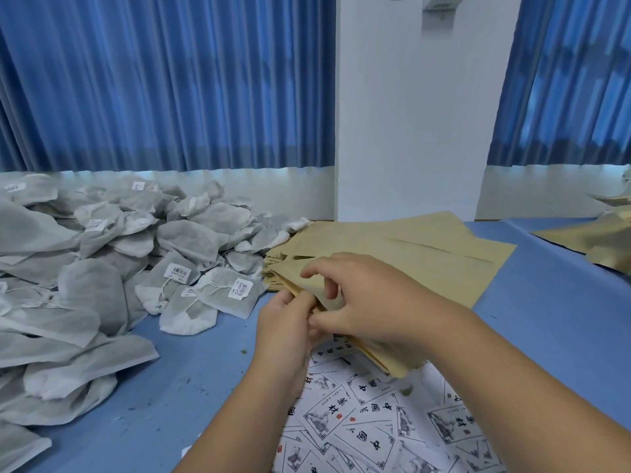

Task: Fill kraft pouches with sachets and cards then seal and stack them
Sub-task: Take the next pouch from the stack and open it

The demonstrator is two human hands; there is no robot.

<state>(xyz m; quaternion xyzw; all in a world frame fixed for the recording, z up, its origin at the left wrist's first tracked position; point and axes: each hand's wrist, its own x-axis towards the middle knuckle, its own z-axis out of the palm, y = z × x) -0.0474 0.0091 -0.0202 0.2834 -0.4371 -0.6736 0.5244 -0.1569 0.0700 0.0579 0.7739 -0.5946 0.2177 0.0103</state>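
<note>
Both hands work on one kraft pouch [392,361] held just above the table in the centre. My left hand [285,327] pinches its near edge from the left. My right hand [367,302] lies over the pouch from the right, thumb and fingers curled on its upper edge. Behind the hands lies a fanned pile of flat kraft pouches [409,254]. A large heap of grey-white sachets [112,254] with small barcode tags fills the left side. Printed white cards [368,425] lie scattered at the near edge under my forearms.
The table has a blue cover [546,302]. More kraft pouches [601,237] lie at the far right edge. A white pillar [409,131] and blue curtains stand behind the table.
</note>
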